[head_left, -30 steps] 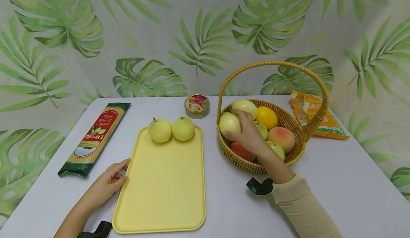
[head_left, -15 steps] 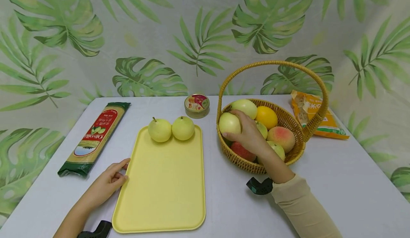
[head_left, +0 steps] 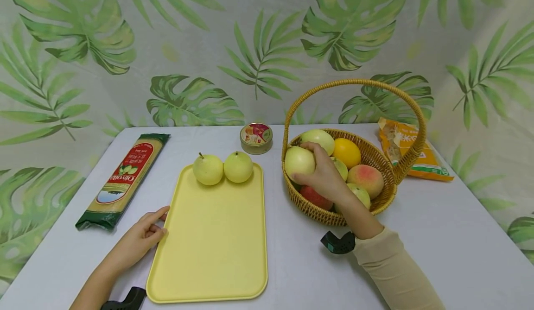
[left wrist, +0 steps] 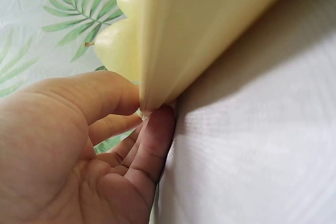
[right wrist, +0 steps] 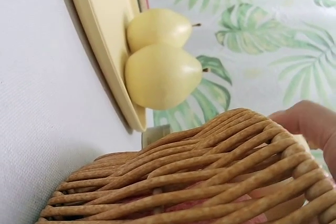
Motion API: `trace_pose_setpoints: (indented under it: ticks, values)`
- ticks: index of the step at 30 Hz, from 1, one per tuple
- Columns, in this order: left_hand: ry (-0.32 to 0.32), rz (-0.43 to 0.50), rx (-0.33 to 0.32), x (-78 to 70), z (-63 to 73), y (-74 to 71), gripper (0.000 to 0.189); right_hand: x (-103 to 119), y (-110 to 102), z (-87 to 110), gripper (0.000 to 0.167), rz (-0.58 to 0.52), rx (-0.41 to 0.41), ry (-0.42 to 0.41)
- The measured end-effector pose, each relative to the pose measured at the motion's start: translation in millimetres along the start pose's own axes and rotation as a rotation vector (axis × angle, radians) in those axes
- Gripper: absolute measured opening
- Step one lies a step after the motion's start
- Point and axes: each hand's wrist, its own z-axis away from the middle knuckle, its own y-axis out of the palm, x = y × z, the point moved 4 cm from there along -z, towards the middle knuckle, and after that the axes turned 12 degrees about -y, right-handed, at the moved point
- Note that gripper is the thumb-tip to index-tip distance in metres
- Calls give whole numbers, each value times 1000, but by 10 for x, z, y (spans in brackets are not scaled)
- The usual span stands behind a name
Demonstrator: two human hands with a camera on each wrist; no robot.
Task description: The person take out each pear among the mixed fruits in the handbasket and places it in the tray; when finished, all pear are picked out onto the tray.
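My right hand (head_left: 325,173) reaches into the wicker basket (head_left: 306,210) and grips a pale yellow-green pear (head_left: 298,160) at the basket's left side, thumb in front and fingers behind. In the right wrist view the basket's weave hides most of that hand. At the left, my left hand (head_left: 139,240) pinches the left rim of a yellow tray (head_left: 214,245). The left wrist view shows the thumb and fingers of this hand (left wrist: 79,145) at the tray's edge (left wrist: 152,45). Two pears, one left (head_left: 208,169) and one right (head_left: 238,167), sit side by side at the tray's far end.
The basket also holds an orange (head_left: 347,153), a peach (head_left: 365,180), a red fruit (head_left: 315,198) and more green fruit, under a tall arched handle (head_left: 354,82). A round tin (head_left: 256,138) stands behind the tray. A pasta packet (head_left: 125,180) lies left; an orange bag (head_left: 413,150) lies right.
The right hand's grip on the pear in the basket has shifted very slightly, and the pear has turned a little. The left hand and the tray have stayed in place.
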Motion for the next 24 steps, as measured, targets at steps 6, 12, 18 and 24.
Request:
trace_pose_setpoints:
  ticks: [6, 12, 18, 24]
  values:
    - [10, -2, -1, 4, 10, 6, 50, 111, 1, 29, 72, -30, -20, -55]
    - [3, -4, -4, 2, 5, 1, 51, 369, 78, 91, 70, -143, -25, -142]
    - [3, 0, 0, 3, 1, -3, 51, 635, 303, 126, 71, -260, 14, -284]
    - [4, 5, 3, 4, -7, -7, 52, 820, 613, 70, 73, -338, 52, -375]
